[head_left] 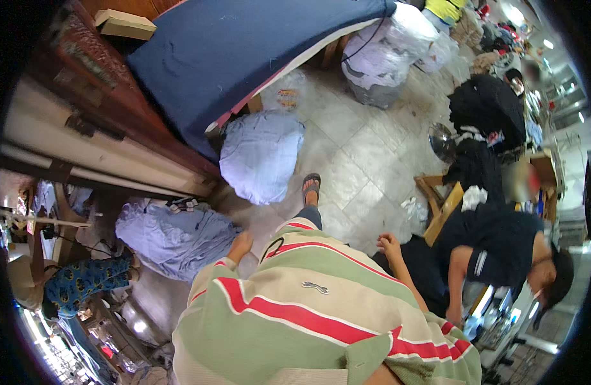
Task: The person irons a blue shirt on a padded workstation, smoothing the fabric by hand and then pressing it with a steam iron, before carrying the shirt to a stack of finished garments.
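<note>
My left hand [241, 246] hangs low at my left side, close to the edge of a light blue heap of cloth [170, 237]; its fingers are mostly hidden from above. At my right side hangs my right hand [389, 246], open with loosely bent fingers, and nothing shows in it. Ahead on the floor sits a bundle of light blue cloth [262, 156], apart from both hands. One sandalled foot [311, 186] is stretched forward on the tiles [353, 167].
A table covered in dark blue cloth [244, 51] stands ahead left, with plastic-wrapped bundles [379, 58] beyond it. On the right a person in dark clothes [501, 247] sits near a wooden stool [443, 212] and machines. Another person in patterned blue [87, 282] is at left.
</note>
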Demonstrator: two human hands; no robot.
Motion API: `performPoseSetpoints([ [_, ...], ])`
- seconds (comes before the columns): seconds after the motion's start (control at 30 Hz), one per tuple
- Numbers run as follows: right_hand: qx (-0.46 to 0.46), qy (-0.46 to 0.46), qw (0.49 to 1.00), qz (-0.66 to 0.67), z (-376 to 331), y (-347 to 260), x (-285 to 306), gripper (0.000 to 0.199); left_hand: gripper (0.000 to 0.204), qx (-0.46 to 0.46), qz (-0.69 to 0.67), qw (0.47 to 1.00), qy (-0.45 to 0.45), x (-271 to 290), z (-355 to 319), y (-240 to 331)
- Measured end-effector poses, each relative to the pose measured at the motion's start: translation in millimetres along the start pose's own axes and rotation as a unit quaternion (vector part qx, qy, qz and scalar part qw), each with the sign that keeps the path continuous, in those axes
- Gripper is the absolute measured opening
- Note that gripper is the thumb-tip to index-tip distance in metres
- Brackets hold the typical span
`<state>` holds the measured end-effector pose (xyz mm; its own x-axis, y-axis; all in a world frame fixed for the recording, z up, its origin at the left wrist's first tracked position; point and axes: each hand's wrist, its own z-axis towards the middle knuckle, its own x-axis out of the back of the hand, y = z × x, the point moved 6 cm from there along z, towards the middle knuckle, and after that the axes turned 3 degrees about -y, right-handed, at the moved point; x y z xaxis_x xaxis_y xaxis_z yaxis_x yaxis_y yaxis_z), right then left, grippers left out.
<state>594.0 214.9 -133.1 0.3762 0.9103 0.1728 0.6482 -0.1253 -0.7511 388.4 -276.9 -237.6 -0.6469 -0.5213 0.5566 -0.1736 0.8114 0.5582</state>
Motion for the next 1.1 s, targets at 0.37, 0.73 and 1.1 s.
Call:
performPoseSetpoints([
  [0.37, -0.15, 0.015, 0.981, -0.121, 102, -103, 96, 0.017, 0.077, 0.254, 0.024, 0.955, 0.15, 100, 299, 60],
  [0.73, -0.08, -0.115, 0.933, -0.332, 283, -236, 117, 0.019, 0.044, 0.096, 0.059, 0.993, 0.027, 131, 216, 101],
  [1.1, 0.04, -0.246, 0.926, -0.285, 506, -388, 119, 0.016, 0.022, 0.013, -0.586, 0.543, 0.601, 190, 96, 269],
])
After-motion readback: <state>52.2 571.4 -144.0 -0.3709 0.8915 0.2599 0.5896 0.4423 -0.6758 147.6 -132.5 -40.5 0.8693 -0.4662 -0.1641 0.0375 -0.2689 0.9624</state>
